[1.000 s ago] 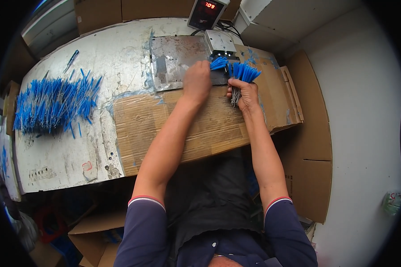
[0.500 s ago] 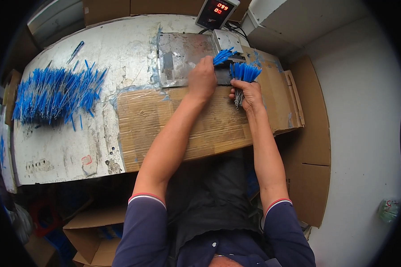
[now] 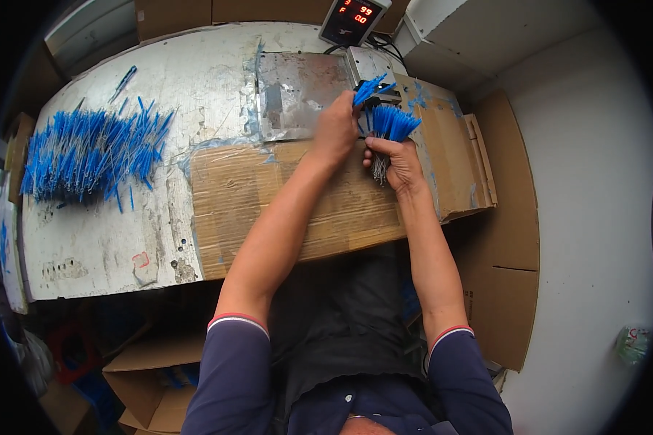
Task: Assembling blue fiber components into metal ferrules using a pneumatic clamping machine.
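Observation:
My left hand (image 3: 336, 129) is closed round a small bunch of thin blue brushes (image 3: 372, 88), whose blue ends stick out to the right past the fingers. Close beside it, my right hand (image 3: 399, 161) grips a thicker bundle of the same kind of brushes (image 3: 394, 123). In that bundle the blue ends fan upward, and the thin wire stems hang below the thumb. Both hands are over the right side of the workbench, next to a small dark-edged device (image 3: 388, 96). At the left lies a large heap of blue wire-stemmed brushes (image 3: 94, 154).
A metal plate (image 3: 290, 94) is set on the worn white tabletop (image 3: 218, 87). Taped cardboard (image 3: 268, 206) covers the front. A display with red digits (image 3: 354, 20) stands at the back, with cables behind. A pen-like tool (image 3: 123, 83) lies above the heap. Cardboard (image 3: 511, 217) lines the right.
My left hand has shifted slightly right and my right hand slightly left, so the two bunches are closer together. The display's digits have changed.

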{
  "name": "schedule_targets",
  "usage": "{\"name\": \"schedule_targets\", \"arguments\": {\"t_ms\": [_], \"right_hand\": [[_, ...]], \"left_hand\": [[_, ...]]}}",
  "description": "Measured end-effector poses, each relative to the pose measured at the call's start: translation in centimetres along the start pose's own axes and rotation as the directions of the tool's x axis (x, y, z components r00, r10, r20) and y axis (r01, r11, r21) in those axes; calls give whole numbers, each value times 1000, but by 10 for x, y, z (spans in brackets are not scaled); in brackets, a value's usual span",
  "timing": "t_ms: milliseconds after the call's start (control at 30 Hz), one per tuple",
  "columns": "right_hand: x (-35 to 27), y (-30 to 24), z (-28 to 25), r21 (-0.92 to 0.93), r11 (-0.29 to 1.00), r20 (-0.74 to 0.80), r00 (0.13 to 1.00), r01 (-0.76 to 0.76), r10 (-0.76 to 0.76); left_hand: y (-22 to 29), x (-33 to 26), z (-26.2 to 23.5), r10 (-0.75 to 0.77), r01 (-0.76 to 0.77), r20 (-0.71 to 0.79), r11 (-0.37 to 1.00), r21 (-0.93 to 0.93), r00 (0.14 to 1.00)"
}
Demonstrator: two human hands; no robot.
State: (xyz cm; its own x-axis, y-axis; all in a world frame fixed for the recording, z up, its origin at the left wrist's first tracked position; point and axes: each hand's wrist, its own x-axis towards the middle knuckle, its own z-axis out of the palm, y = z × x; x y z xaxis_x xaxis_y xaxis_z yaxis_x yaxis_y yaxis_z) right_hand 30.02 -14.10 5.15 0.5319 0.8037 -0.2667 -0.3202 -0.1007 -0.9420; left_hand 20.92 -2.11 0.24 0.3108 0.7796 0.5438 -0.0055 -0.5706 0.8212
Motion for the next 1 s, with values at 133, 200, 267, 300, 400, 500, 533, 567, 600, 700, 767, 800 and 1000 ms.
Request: {"name": "schedule_targets", "arguments": {"t_ms": [133, 200, 267, 300, 400, 500, 533, 567, 600, 700, 767, 800, 1000], "right_hand": [[2, 0, -2, -9, 994, -89, 990, 111, -111], [7, -2, -3, -36, 992, -168, 978, 122, -126], [12, -5, -3, -88, 987, -275, 949, 133, -153], [15, -6, -3, -88, 987, -277, 948, 135, -154], [23, -4, 0, -141, 976, -323, 925, 163, -201], [25, 1, 8, -137, 973, -359, 906, 188, -226], [25, 2, 10, -114, 978, -374, 904, 177, -207], [25, 2, 11, -91, 982, -388, 902, 165, -188], [26, 2, 11, -94, 982, -391, 901, 165, -188], [29, 4, 10, -87, 979, -423, 883, 185, -204], [29, 5, 13, -74, 978, -430, 878, 197, -209], [30, 5, 12, -73, 978, -432, 877, 196, -208], [28, 3, 1, 34, 982, -362, 918, 184, -160]], "left_hand": [[-2, -2, 3, 19, -11, -87, 996, 91, 996], [-1, 2, 2, 12, 1, -159, 997, 81, 987], [-1, 3, -2, -25, 45, -239, 996, 79, 971], [-1, 3, -2, -24, 43, -238, 996, 77, 971], [0, 2, -2, -131, 142, -181, 989, 49, 975], [-4, 1, -1, -91, 109, -221, 992, 69, 971], [-5, 2, -2, -75, 109, -245, 986, 130, 966], [-7, 1, -2, -58, 111, -268, 976, 189, 962], [-3, 2, -3, -60, 113, -267, 976, 186, 962], [2, 3, -4, -61, 141, -277, 950, 277, 959], [0, 4, -6, 30, 60, -316, 960, 272, 948], [0, 4, -6, 30, 60, -315, 960, 272, 949], [3, 0, -4, 137, -72, -199, 950, 303, 970]]}}
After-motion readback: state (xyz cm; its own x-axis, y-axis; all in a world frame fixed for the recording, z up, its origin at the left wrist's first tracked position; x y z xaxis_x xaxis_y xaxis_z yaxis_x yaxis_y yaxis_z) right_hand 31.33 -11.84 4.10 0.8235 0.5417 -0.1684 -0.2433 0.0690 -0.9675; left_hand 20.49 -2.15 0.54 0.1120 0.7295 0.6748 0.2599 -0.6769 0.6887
